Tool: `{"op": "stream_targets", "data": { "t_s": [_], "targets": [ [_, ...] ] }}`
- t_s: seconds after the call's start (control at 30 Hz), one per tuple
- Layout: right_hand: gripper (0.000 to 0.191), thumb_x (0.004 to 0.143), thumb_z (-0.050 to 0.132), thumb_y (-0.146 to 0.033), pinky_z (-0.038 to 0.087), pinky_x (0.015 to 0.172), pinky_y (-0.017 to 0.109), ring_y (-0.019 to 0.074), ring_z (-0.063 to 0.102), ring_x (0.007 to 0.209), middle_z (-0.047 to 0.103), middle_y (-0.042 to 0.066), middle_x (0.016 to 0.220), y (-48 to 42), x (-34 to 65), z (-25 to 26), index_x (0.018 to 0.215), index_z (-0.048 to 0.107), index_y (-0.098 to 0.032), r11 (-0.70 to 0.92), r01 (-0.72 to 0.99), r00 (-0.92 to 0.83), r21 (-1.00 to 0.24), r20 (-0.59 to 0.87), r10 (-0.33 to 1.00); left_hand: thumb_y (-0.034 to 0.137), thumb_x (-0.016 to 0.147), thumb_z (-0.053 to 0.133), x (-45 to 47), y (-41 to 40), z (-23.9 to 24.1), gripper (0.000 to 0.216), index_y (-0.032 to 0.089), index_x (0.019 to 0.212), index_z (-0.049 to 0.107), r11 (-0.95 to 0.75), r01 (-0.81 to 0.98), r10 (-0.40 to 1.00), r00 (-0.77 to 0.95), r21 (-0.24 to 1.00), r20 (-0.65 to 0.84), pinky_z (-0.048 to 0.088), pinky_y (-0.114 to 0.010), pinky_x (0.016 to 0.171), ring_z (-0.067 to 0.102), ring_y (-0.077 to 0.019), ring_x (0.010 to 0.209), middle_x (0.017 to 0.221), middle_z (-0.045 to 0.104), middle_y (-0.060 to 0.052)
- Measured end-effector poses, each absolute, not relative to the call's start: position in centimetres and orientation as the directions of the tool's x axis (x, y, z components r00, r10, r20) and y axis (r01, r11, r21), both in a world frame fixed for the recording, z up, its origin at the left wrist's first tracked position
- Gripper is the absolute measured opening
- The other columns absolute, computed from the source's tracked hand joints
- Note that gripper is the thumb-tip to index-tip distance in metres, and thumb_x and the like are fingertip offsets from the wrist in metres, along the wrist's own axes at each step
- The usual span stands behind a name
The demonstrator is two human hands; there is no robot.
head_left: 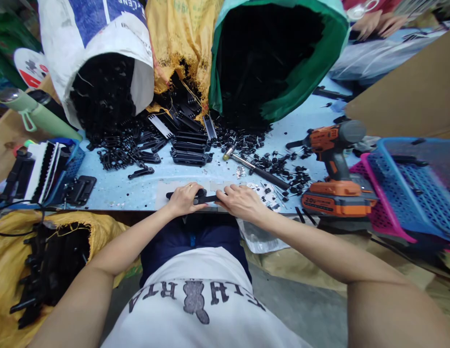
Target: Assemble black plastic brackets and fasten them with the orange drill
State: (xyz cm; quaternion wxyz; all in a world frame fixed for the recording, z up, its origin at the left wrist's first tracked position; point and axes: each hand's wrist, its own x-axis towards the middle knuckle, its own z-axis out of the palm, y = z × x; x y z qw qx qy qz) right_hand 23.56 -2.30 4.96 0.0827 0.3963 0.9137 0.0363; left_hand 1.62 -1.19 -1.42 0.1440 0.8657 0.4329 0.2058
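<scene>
At the table's near edge, my left hand (185, 199) is closed around a black plastic part (200, 197), which lies across the space between both hands. My right hand (242, 202) grips the part's right end with fingers and thumb. Fingers cover much of the part, so its full shape is hidden. Just beyond my hands is a stack of black plastic bars (190, 149). A hammer (259, 170) with a brass-coloured head and dark handle lies to the right. Small washers (240, 171) and black-headed screws (279, 164) are scattered around it.
White (143, 63), yellow (181, 34) and green (283, 111) sacks spill black parts along the back. An orange cordless drill (335, 169) stands right, beside blue and pink baskets (409, 183). A green bottle (43, 113) leans left. Another person's hands (380, 24) show far right.
</scene>
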Motion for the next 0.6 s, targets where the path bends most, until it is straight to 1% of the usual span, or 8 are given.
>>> {"op": "stream_targets", "data": {
  "t_s": [0.1, 0.3, 0.37, 0.43, 0.5, 0.53, 0.6],
  "targets": [
    [0.034, 0.097, 0.028, -0.037, 0.025, 0.061, 0.03, 0.0197, 0.054, 0.079, 0.061, 0.011, 0.087, -2.1, 23.6, 5.5, 0.102, 0.055, -0.017, 0.715, 0.685, -0.705, 0.14, -0.122, 0.699, 0.052, 0.075, 0.061, 1.6, -1.2, -1.7, 0.047, 0.018, 0.106, 0.052, -0.613, 0.664, 0.788, 0.553, 0.427, 0.271, 0.049, -0.032, 0.076, 0.062, -0.022, 0.091, 0.094, 0.062, -0.008],
    [0.035, 0.096, 0.03, -0.039, 0.024, 0.062, 0.03, 0.0202, 0.054, 0.079, 0.061, 0.012, 0.087, -1.8, 23.6, 4.6, 0.104, 0.056, -0.017, 0.658, 0.746, -0.657, 0.104, -0.049, 0.752, 0.05, 0.074, 0.065, 1.9, -1.0, -1.9, 0.048, 0.019, 0.108, 0.052, -0.543, 0.707, 0.839, 0.478, 0.454, 0.259, 0.049, -0.034, 0.08, 0.062, -0.0223, 0.094, 0.097, 0.064, -0.008],
    [0.036, 0.095, 0.032, -0.041, 0.024, 0.062, 0.029, 0.0198, 0.053, 0.078, 0.061, 0.011, 0.085, -1.6, 24.0, 3.7, 0.102, 0.057, -0.017, 0.661, 0.746, -0.659, 0.085, -0.044, 0.75, 0.05, 0.072, 0.066, 2.0, -0.8, -1.6, 0.049, 0.02, 0.108, 0.052, -0.523, 0.725, 0.849, 0.487, 0.448, 0.204, 0.049, -0.034, 0.08, 0.063, -0.0222, 0.091, 0.096, 0.064, -0.007],
    [0.037, 0.095, 0.033, -0.043, 0.025, 0.063, 0.029, 0.0192, 0.053, 0.077, 0.061, 0.009, 0.083, -1.5, 24.9, 2.5, 0.099, 0.059, -0.017, 0.664, 0.745, -0.663, 0.058, -0.038, 0.747, 0.054, 0.071, 0.065, 2.7, -0.3, -1.0, 0.053, 0.019, 0.109, 0.052, -0.514, 0.746, 0.847, 0.519, 0.424, 0.114, 0.05, -0.035, 0.078, 0.062, -0.0233, 0.09, 0.094, 0.064, -0.008],
    [0.038, 0.094, 0.035, -0.046, 0.028, 0.064, 0.028, 0.0185, 0.053, 0.077, 0.061, 0.008, 0.083, -1.4, 26.0, 1.1, 0.096, 0.06, -0.017, 0.652, 0.758, -0.652, 0.018, -0.004, 0.759, 0.054, 0.076, 0.06, 4.2, 0.8, -0.2, 0.054, 0.016, 0.113, 0.051, -0.547, 0.74, 0.819, 0.57, 0.39, 0.066, 0.048, -0.036, 0.081, 0.059, -0.0258, 0.098, 0.1, 0.062, -0.011],
    [0.039, 0.094, 0.035, -0.047, 0.029, 0.065, 0.028, 0.0184, 0.052, 0.079, 0.06, 0.008, 0.084, -1.5, 26.5, 0.4, 0.095, 0.061, -0.017, 0.64, 0.768, -0.64, -0.002, 0.023, 0.768, 0.051, 0.081, 0.055, 5.4, 1.6, 0.1, 0.051, 0.015, 0.116, 0.05, -0.573, 0.73, 0.802, 0.593, 0.373, 0.073, 0.047, -0.037, 0.084, 0.056, -0.0265, 0.103, 0.106, 0.061, -0.012],
    [0.04, 0.092, 0.038, -0.048, 0.031, 0.068, 0.028, 0.0186, 0.052, 0.082, 0.06, 0.008, 0.088, -1.6, 27.3, -1.0, 0.094, 0.062, -0.016, 0.612, 0.79, -0.609, -0.035, 0.078, 0.79, 0.036, 0.09, 0.045, 8.5, 3.5, 0.8, 0.038, 0.015, 0.121, 0.048, -0.629, 0.699, 0.766, 0.633, 0.339, 0.116, 0.044, -0.038, 0.089, 0.052, -0.0255, 0.11, 0.115, 0.057, -0.013]
  ]
}}
